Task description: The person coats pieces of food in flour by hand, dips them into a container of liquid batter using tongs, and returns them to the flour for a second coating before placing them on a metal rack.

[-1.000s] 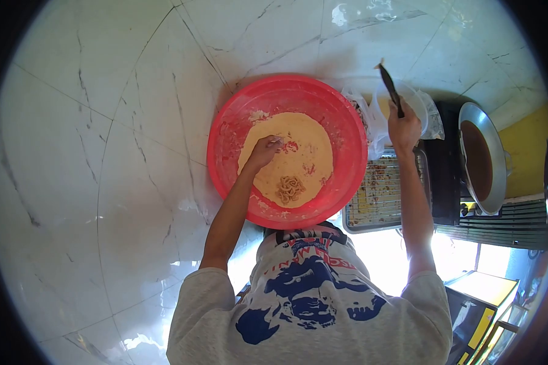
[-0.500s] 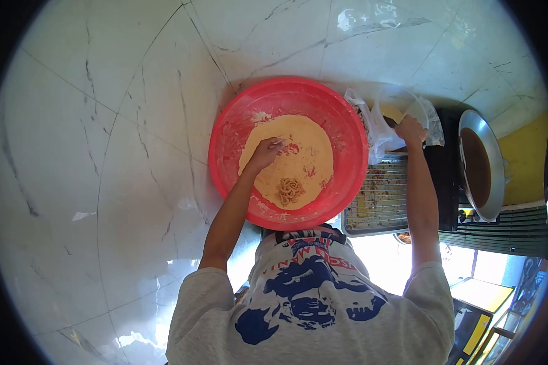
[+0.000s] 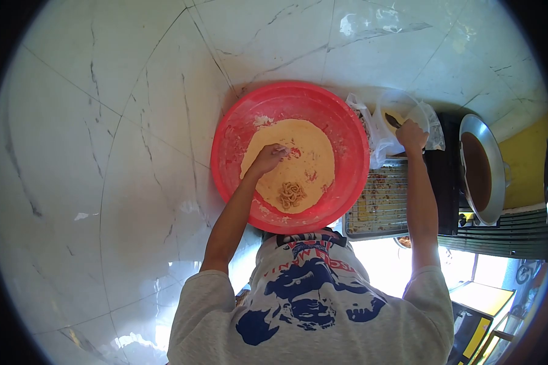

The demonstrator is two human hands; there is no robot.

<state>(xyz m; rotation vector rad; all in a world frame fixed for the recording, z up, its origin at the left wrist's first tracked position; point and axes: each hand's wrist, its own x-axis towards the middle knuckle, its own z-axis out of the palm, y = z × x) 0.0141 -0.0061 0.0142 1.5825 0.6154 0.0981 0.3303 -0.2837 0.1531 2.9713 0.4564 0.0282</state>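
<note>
Over the wide red basin, my left hand is closed with its fingers drawn together, their tips dusted white; I cannot tell whether anything is in them. Pale yellow flour-like powder covers the basin's floor, with red patches showing through. A clump of coated strips lies on the powder at the near side. My right hand grips a dark utensil with a narrow, leaf-shaped end, held in a clear plastic tub of yellowish contents.
A wire rack on a metal tray, scattered with crumbs, sits right of the basin. White plastic bags lean by the tub. Farther right, a large metal pan of brown liquid stands beside a black appliance. A marbled tile wall rises behind.
My right hand has shifted slightly down and the utensil's dark end shows more clearly in the tub. My left hand stays about where it was over the basin. The view has tilted slightly.
</note>
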